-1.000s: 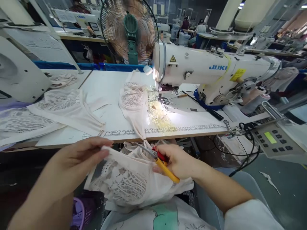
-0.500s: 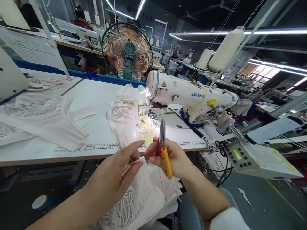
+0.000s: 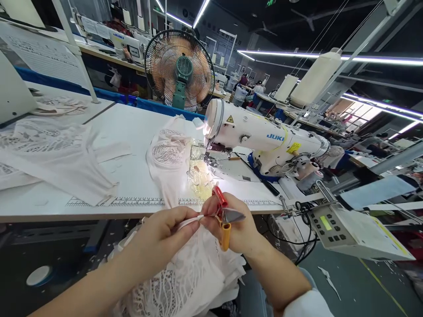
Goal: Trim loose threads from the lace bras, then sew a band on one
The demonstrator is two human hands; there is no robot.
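Note:
My left hand (image 3: 168, 233) is closed, thumb and fingers pinching the narrow edge of a pale lace garment (image 3: 185, 281). The garment hangs in front of the table, bunched in layers. Opposite it, my right hand (image 3: 234, 224) is closed around scissors (image 3: 225, 215) with one red and one orange handle. The blades lie across the palm and point right. Its thumb and fingertip also meet at the garment's edge, right beside my left fingertips. Another pale lace piece (image 3: 168, 152) lies on the table, up to the needle area of the white sewing machine (image 3: 247, 127).
More pale lace pieces (image 3: 49, 154) lie on the left of the white table (image 3: 132, 127), which has a ruler printed along its front edge. Behind it stands a large fan (image 3: 180, 70). A control box (image 3: 360, 229) hangs at the right. Thread cones (image 3: 315, 79) rise behind the machine.
The scissors have turned in my right hand: the blades pointed up and now point right. Both hands have come together, fingertips meeting at the garment's edge. The view has shifted slightly.

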